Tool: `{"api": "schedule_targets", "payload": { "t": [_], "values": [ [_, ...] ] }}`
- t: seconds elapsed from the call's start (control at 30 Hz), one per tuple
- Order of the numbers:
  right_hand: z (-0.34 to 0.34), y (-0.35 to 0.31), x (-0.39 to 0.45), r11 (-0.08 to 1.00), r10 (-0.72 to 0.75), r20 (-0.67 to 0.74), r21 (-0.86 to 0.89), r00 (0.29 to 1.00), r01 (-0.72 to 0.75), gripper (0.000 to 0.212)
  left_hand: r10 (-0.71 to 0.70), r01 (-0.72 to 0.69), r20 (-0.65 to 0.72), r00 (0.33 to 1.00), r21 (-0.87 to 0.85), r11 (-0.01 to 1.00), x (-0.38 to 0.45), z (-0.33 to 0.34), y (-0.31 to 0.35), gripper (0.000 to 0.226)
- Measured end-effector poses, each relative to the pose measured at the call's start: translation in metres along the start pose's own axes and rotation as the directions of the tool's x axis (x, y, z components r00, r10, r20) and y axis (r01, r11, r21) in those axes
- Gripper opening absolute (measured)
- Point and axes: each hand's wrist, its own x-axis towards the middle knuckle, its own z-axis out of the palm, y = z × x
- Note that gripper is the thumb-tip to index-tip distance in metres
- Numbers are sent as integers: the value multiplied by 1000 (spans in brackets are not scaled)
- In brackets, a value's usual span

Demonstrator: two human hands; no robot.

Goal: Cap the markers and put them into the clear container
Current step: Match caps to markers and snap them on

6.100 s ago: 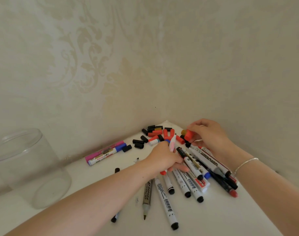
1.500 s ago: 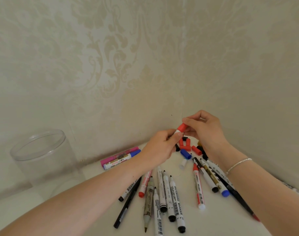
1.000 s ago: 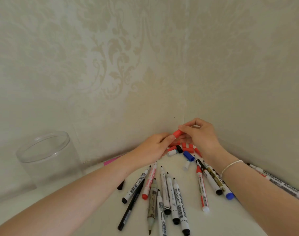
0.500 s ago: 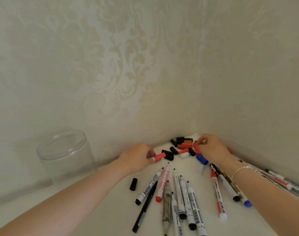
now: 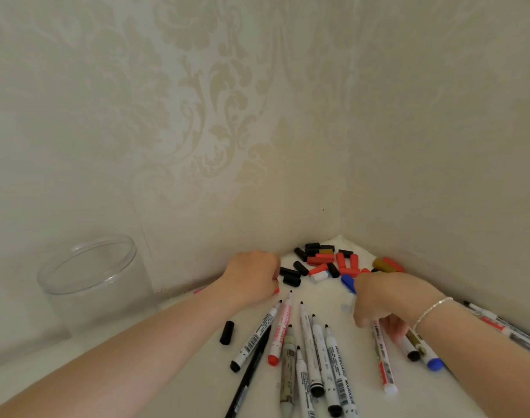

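Nearest the camera, at about six o'clock on the white table [image 5: 179,384], a fan of uncapped markers [image 5: 318,351] lay with their bare tips pointing away, black, red and grey-bodied ones side by side, some touching. A lone black cap [image 5: 227,332] sat just beside them at about eight o'clock. Toward four o'clock, a red-lettered marker [image 5: 383,357] ran out from under the right hand [image 5: 387,300], whose fingers were curled down over it; that grip seemed to be closing on the marker's upper end, though the contact itself was hidden by the hand. More markers [image 5: 420,351] lay just beyond the wrist, and another few along the wall at three o'clock.

Farther out, the left hand [image 5: 251,280] rested at about eleven o'clock with fingers curled under; a bit of red showed at its edge, but whether its grip held a capped marker or only touched it could not be told.

Beyond both hands, at twelve o'clock in the corner, a heap of loose caps [image 5: 324,262] in black, red, blue and gold waited unused.

The clear container [image 5: 92,279] stood well apart at nine o'clock and looked empty. Judged from this, the task was barely begun: nearly every marker was uncapped and none was stowed.
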Motion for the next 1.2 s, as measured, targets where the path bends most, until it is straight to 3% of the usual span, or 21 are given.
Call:
{"api": "schedule_targets", "payload": {
  "t": [0.1, 0.17, 0.23, 0.37, 0.43, 0.53, 0.67, 0.87, 0.97, 1.07, 1.2],
  "values": [
    [11, 3, 6, 1000, 4, 83, 11, 997, -5, 47, 75, -81, -40, 996, -200, 976, 15, 2, 17, 26],
    [19, 4, 12, 1000, -18, 18, -2, 1000, 18, 35, 101, -108, -38, 994, -330, 938, 28, 5, 29, 29],
    [25, 7, 15, 999, -32, -50, -6, 998, 31, 41, 93, -99, -35, 995, -393, 914, 41, 9, 40, 31],
    [21, 24, 21, 949, -57, -141, 300, 988, 98, 37, 63, -54, 8, 998, -403, 913, 58, 16, 52, 33],
    [14, 34, 23, 855, -60, -233, 489, 971, 170, 27, 27, -14, 30, 999, -361, 933, 64, 19, 53, 29],
    [6, 43, 25, 593, -29, -356, 746, 934, 303, 32, -21, 42, 61, 998, -356, 934, 69, 20, 53, 23],
    [8, 44, 31, 321, 29, -458, 846, 889, 425, 38, -40, 65, 77, 996, -357, 932, 68, 21, 55, 14],
    [16, 44, 38, 211, 66, -498, 854, 864, 476, 34, -83, 119, 112, 990, -372, 920, 74, 28, 57, 30],
    [16, 45, 38, 159, 72, -497, 862, 865, 482, 28, -82, 122, 114, 990, -402, 907, 76, 30, 57, 23],
    [16, 46, 37, 128, 101, -521, 852, 848, 508, 20, -111, 103, 28, 993, -640, 761, 77, 20, 56, 16],
    [16, 47, 36, 123, 122, -567, 823, 815, 554, 8, -214, 129, 51, 975, -921, 368, 72, -7, 55, 27]
  ]
}}
